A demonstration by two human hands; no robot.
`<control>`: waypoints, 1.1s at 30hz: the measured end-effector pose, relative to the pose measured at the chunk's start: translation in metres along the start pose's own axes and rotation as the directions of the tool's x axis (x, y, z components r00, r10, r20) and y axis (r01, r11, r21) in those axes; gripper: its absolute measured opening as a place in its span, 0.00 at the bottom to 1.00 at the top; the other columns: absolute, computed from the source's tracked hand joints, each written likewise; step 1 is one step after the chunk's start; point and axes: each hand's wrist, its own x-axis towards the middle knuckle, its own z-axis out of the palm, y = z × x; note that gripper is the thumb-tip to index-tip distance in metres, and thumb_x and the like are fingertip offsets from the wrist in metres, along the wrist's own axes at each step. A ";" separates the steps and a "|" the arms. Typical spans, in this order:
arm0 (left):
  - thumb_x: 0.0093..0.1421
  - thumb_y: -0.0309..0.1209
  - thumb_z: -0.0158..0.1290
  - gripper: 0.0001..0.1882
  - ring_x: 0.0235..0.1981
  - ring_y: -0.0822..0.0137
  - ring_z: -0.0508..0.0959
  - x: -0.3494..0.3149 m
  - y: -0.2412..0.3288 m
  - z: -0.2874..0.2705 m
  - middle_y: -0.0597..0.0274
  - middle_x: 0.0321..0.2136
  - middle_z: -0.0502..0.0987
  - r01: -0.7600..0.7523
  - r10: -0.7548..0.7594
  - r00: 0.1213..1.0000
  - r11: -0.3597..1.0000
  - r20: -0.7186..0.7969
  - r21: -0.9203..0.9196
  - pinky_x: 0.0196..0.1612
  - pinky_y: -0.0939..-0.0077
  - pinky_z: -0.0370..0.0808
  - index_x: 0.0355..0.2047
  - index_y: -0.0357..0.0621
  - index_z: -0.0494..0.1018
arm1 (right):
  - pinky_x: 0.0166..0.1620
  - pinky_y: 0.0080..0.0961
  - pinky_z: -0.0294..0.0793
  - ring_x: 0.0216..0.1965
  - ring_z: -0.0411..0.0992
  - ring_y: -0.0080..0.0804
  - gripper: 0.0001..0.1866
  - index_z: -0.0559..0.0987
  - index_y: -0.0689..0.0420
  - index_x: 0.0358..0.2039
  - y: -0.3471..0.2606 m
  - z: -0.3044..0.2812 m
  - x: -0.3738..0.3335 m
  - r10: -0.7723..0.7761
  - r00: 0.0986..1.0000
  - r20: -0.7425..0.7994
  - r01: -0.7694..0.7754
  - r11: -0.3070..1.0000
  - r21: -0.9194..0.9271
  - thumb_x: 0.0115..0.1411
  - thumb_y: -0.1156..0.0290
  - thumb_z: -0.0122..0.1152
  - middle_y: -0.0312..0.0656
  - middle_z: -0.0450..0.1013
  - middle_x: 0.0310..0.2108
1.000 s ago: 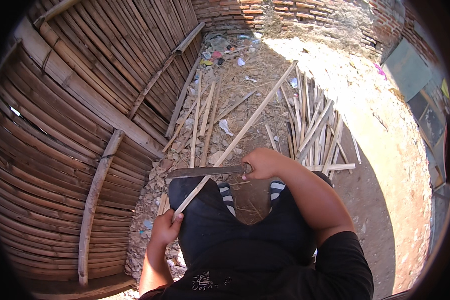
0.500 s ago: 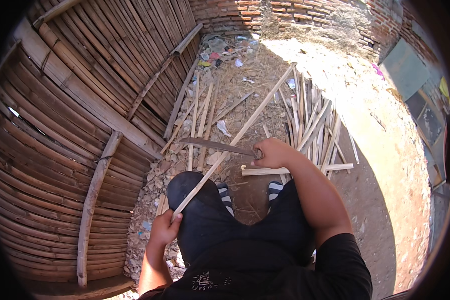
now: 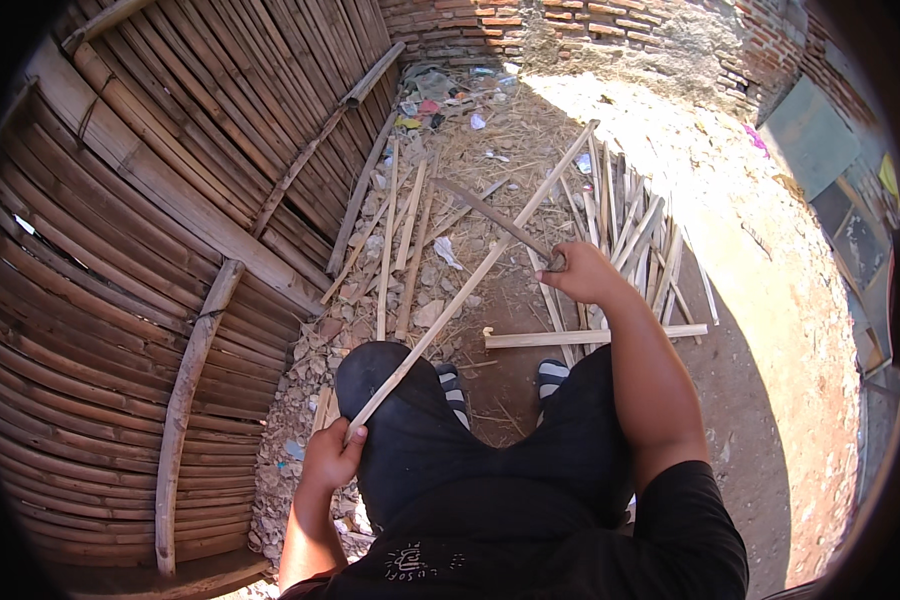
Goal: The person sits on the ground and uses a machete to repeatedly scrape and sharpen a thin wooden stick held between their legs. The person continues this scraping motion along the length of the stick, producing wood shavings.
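My left hand [image 3: 334, 455] is closed around the near end of a long, pale bamboo strip [image 3: 440, 322]. The strip slants away across my left thigh toward the far right, its far end close to the pile of strips. In my right hand [image 3: 582, 272] is the handle of a machete [image 3: 492, 212], fingers wrapped round it. Its long dark blade points to the far left and lies across the strip beyond its middle; whether blade and strip touch I cannot tell. Another pale strip [image 3: 595, 338] lies crosswise on the ground beyond my feet.
Several split strips [image 3: 625, 215] are piled at the far right, and more strips [image 3: 407, 230] lie on rubble left of centre. A bamboo slat wall [image 3: 120, 380] stands close on my left. A brick wall [image 3: 610, 30] closes the far side, with scattered litter [image 3: 430, 108] before it.
My right hand has moved away from me and slightly right, carrying the machete farther up along the strip. The left hand and the strip have hardly moved.
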 end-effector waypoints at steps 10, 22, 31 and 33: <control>0.68 0.53 0.53 0.28 0.25 0.36 0.76 0.000 -0.001 -0.004 0.41 0.19 0.73 0.022 -0.021 1.000 1.000 0.011 -0.018 0.30 0.51 0.70 0.27 0.37 0.69 | 0.46 0.49 0.76 0.40 0.79 0.60 0.33 0.82 0.64 0.46 -0.050 0.043 -0.016 -0.438 0.781 0.444 0.485 0.874 0.008 0.53 0.46 0.73 0.60 0.80 0.34; 0.69 0.53 0.52 0.28 0.23 0.42 0.73 0.002 0.000 -0.004 0.42 0.20 0.73 0.034 -0.030 0.998 0.997 0.049 -0.068 0.30 0.54 0.70 0.28 0.36 0.70 | 0.48 0.47 0.77 0.42 0.79 0.56 0.28 0.84 0.60 0.43 -0.010 0.021 -0.001 -0.222 0.945 0.242 0.236 0.971 -0.034 0.53 0.48 0.72 0.57 0.80 0.33; 0.69 0.53 0.53 0.28 0.21 0.46 0.72 -0.001 -0.007 0.001 0.44 0.18 0.71 0.001 -0.002 1.000 0.998 -0.009 -0.064 0.28 0.55 0.69 0.27 0.36 0.68 | 0.50 0.47 0.77 0.45 0.79 0.56 0.30 0.83 0.60 0.47 -0.031 0.030 -0.007 -0.406 0.822 0.400 0.449 0.894 -0.014 0.53 0.48 0.73 0.57 0.81 0.38; 0.69 0.53 0.53 0.28 0.21 0.46 0.72 0.001 -0.006 0.001 0.44 0.18 0.71 0.011 -0.010 1.000 0.998 0.002 -0.068 0.28 0.55 0.69 0.27 0.36 0.68 | 0.51 0.47 0.76 0.46 0.79 0.57 0.32 0.83 0.61 0.49 -0.017 0.008 0.005 -0.128 0.948 0.292 0.136 0.991 -0.008 0.53 0.47 0.73 0.60 0.80 0.38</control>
